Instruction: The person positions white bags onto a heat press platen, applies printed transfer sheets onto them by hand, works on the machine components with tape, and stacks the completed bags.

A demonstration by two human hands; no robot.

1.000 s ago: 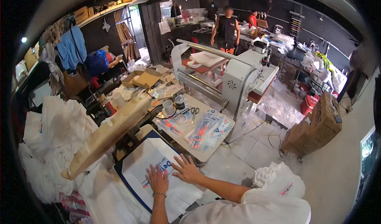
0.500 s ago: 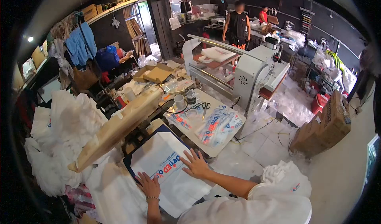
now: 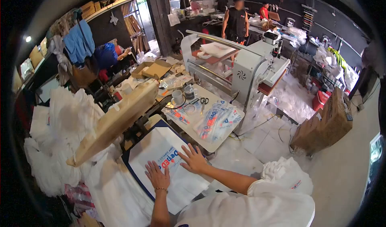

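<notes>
White short sleeve [image 3: 263, 191], thin bracelet [image 3: 162, 190] around left wrist [image 3: 161, 195].

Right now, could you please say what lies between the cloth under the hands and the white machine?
The head view shows a pale tabletop bearing printed sheets and scissors between the cloth and the white machine.

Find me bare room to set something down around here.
The beige tabletop looks bare along its near edge, beside the printed films. Floor tiles between it and the cardboard box are mostly open, with cables crossing. It's crowded around the white mug and scissors.
</notes>
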